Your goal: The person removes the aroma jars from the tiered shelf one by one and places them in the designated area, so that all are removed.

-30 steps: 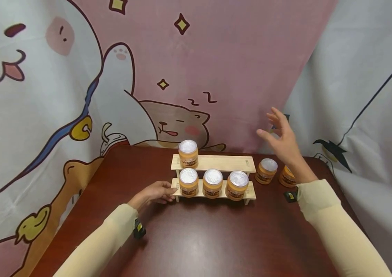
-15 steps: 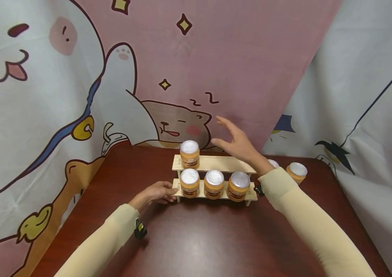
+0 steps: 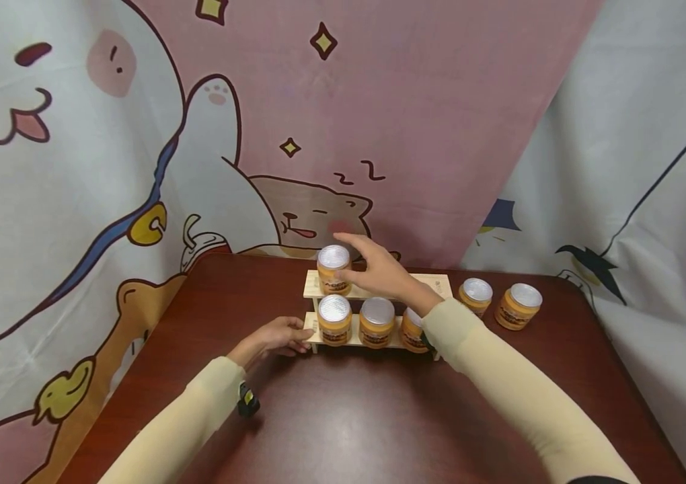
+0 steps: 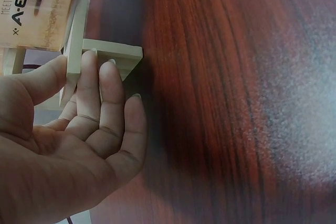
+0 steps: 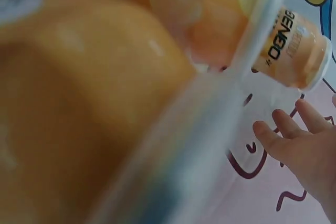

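Note:
A two-step wooden rack (image 3: 430, 282) bears several orange jars with silvery lids. One jar (image 3: 333, 269) stands on the upper step at the left; three more, among them the front left jar (image 3: 334, 321), line the lower step. At the rack's left end my left hand (image 3: 276, 336) pinches the lower board (image 4: 79, 30), thumb on top and fingers beneath. My right hand (image 3: 376, 272) reaches over the upper step with fingers spread, beside the upper jar. In the right wrist view the fingers of my right hand (image 5: 304, 140) look apart from the labelled jar (image 5: 294, 48).
Two further jars, a nearer one (image 3: 476, 296) and an outer one (image 3: 518, 306), stand on the dark red-brown table (image 3: 343, 417) right of the rack. Behind the table hangs a cartoon-printed cloth (image 3: 428, 134). My right sleeve (image 3: 500, 376) partly covers the lower right jar.
My right hand has moved left and down, from above the two jars at the right to beside the upper left jar. My left hand stays at the rack's end.

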`<state>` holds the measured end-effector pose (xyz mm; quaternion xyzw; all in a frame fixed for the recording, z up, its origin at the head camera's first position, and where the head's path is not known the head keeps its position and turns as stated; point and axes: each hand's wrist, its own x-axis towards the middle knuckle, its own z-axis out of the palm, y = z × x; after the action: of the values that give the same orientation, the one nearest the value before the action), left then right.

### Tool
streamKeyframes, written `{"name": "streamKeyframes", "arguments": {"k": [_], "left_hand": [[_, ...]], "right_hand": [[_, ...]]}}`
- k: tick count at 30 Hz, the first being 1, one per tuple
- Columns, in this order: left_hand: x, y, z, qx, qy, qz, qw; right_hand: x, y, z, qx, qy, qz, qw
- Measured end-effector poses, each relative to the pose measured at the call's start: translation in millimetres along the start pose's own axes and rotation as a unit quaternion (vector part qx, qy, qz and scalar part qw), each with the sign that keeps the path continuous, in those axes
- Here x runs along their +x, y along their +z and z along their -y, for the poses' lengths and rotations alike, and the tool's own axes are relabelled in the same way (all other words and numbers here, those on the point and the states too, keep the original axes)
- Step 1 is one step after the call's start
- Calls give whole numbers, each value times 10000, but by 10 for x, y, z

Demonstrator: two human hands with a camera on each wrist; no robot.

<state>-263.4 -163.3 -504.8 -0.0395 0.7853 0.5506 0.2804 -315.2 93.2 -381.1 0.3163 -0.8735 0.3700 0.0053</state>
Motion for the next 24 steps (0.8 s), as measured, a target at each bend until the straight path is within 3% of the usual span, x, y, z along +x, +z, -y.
{"name": "streamKeyframes", "arguments": {"k": [8,24], "left_hand": [[-7,1,-7,-9,-61,-17,10000],[-10,-10,6,78,19,7,10000]], "right_hand": [[45,105,-41,-22,-226,53,9997],[35,216,-71,116,113,151,9998]]}}
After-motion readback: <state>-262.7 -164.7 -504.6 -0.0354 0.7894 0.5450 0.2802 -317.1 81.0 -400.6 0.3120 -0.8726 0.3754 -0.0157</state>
